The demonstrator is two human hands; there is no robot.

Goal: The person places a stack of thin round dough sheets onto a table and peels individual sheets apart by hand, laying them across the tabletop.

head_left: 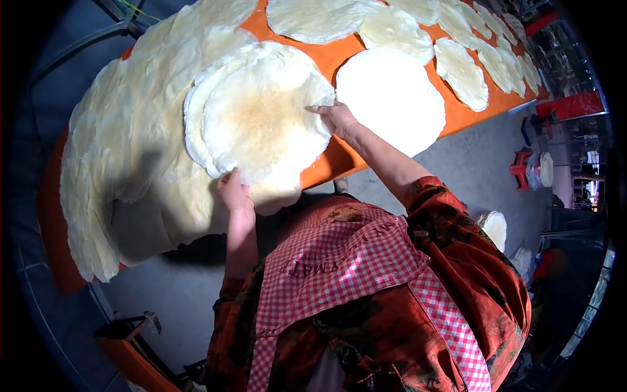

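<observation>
A round, thin flatbread [261,121], pale with a browned middle, lies over one or more like it on the orange-covered table [326,166]. My right hand [339,119] pinches its right edge, thumb on top. At the near-left edge my left hand [235,191] grips the same flatbread, fingers partly hidden under it. Just right of my right hand rests another flatbread [392,98], very bright in the light. To the left, many overlapping flatbreads [124,144] cover the table in a thick layer that hangs over its near edge.
More flatbreads [460,73] lie spread along the table toward the far right. A red stool [520,170] stands on the grey floor [467,153]. Near my right side is a round pale stack [493,228]. Metal bars [85,42] rise behind the table at the upper left.
</observation>
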